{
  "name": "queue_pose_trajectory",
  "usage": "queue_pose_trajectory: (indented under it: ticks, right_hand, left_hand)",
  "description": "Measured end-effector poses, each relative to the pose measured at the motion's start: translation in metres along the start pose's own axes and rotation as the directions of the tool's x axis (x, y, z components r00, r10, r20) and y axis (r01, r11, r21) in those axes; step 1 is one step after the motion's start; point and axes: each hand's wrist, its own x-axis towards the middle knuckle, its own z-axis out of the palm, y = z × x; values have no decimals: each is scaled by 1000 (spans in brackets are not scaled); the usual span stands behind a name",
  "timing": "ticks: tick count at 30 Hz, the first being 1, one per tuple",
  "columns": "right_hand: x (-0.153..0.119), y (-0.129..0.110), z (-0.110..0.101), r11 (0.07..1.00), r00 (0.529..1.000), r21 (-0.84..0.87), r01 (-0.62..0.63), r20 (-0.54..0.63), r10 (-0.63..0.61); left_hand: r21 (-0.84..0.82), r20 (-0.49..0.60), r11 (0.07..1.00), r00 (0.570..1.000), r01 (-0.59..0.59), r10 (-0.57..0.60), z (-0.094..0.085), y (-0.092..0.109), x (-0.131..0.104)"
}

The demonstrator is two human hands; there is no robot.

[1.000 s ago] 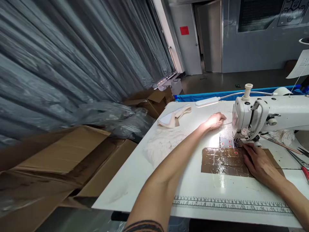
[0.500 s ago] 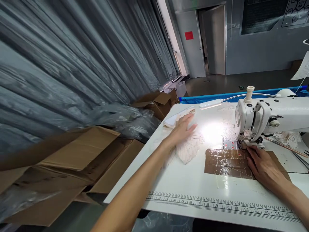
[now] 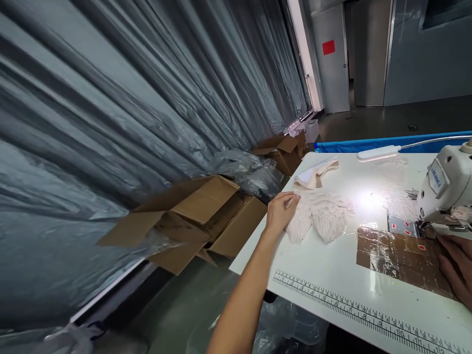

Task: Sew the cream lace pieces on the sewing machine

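Note:
My left hand (image 3: 282, 212) is at the left edge of the white sewing table, closed in a pinch on the edge of a pale lace piece (image 3: 330, 221). The lace lies spread in scalloped lobes to the right of my fingers. Just beyond it rests a folded cream-and-white cloth (image 3: 316, 173). My right hand (image 3: 457, 260), cut by the frame's right edge, lies on a taped brown cardboard sheet (image 3: 394, 258). Its thumb and fingers are apart, with the fingertips beside the needle area of the white sewing machine (image 3: 444, 184). I see nothing held there.
A white lamp (image 3: 378, 153) on a bendy stem stands at the table's back. A printed ruler (image 3: 342, 307) runs along the front edge. Open cardboard boxes (image 3: 206, 201) and clear plastic (image 3: 254, 172) sit left of the table, beside a grey curtain (image 3: 155, 98).
The view has swung left. My left hand has moved from over the lace and folded cloth to the lace's left edge and closed on it. My right hand stays by the needle area.

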Motion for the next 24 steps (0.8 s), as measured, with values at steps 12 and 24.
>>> queue_pose_trajectory:
  ticks: [12,24]
  right_hand:
    - [-4,8,10,1000,999,19,20,-47,-19]
    - [-13,12,12,991,991,69,-112,87,106]
  left_hand:
    - [25,-62,998,996,57,-56,-10,9,-5]
    - [4,-157,997,985,-76,76,-13,22,-8]
